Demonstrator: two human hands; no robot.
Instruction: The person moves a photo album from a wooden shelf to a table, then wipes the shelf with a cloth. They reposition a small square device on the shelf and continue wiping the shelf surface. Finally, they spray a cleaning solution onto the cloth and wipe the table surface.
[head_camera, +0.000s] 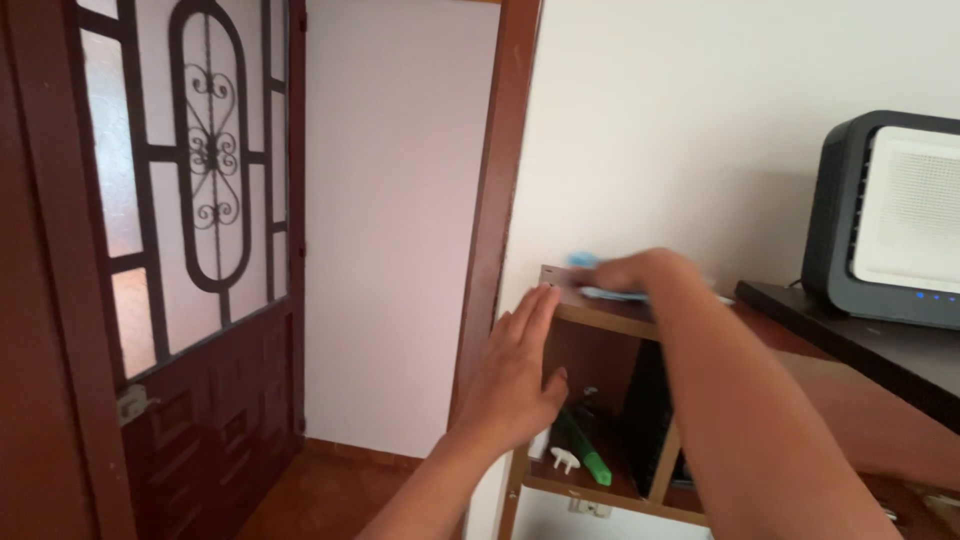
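My right hand (625, 272) reaches forward and presses a light blue cloth (600, 290) onto the top of a brown wooden shelf unit (590, 318), near its far left corner against the wall. My left hand (515, 370) is held flat with fingers together and extended, touching the left front edge of the same shelf unit and holding nothing. Inside the shelf below, a green object (585, 450) and a small white plug-like piece (563, 460) lie on the lower board.
A dark grey and white appliance (885, 225) with small blue lights stands on a dark ledge (850, 335) at right. An open wooden door (170, 270) with frosted glass and iron scrollwork is at left. A dark upright item (650, 420) stands in the shelf.
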